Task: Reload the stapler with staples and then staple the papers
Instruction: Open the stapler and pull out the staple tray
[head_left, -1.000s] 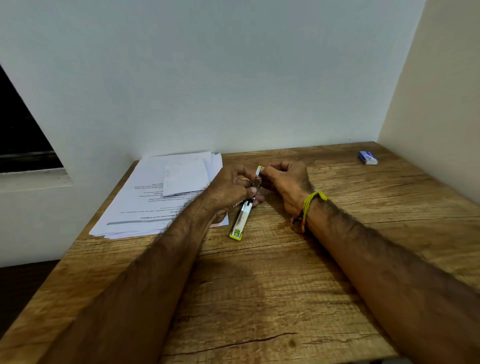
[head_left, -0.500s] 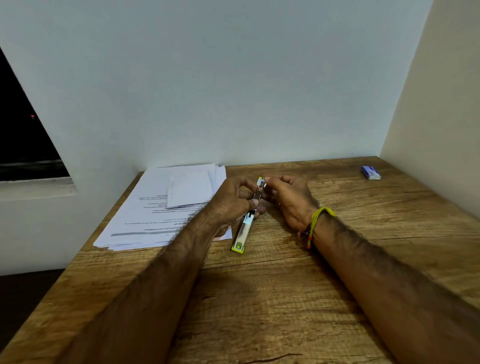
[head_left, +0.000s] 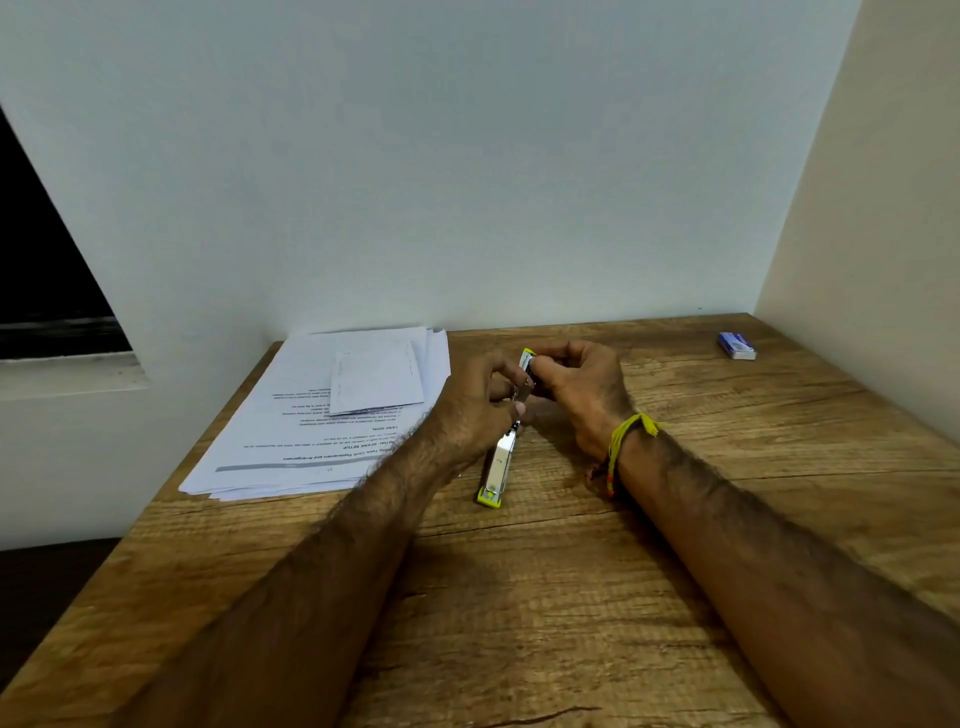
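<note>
A small white and yellow-green stapler (head_left: 500, 465) lies opened lengthwise on the wooden table (head_left: 519, 623), its near end pointing toward me. My left hand (head_left: 475, 402) grips its middle with curled fingers. My right hand (head_left: 576, 387), a yellow thread band on the wrist, pinches the raised far end of the stapler. The staples themselves are hidden between my fingers. A stack of printed papers (head_left: 311, 415) lies to the left of my hands, a smaller folded sheet on top.
A small blue staple box (head_left: 736, 345) sits at the table's far right corner near the side wall. White walls close the table at the back and right. A dark window opening is on the left.
Both hands stay on the stapler with almost no shift. The camera has tilted up a little, so hands and table sit lower in the frame.
</note>
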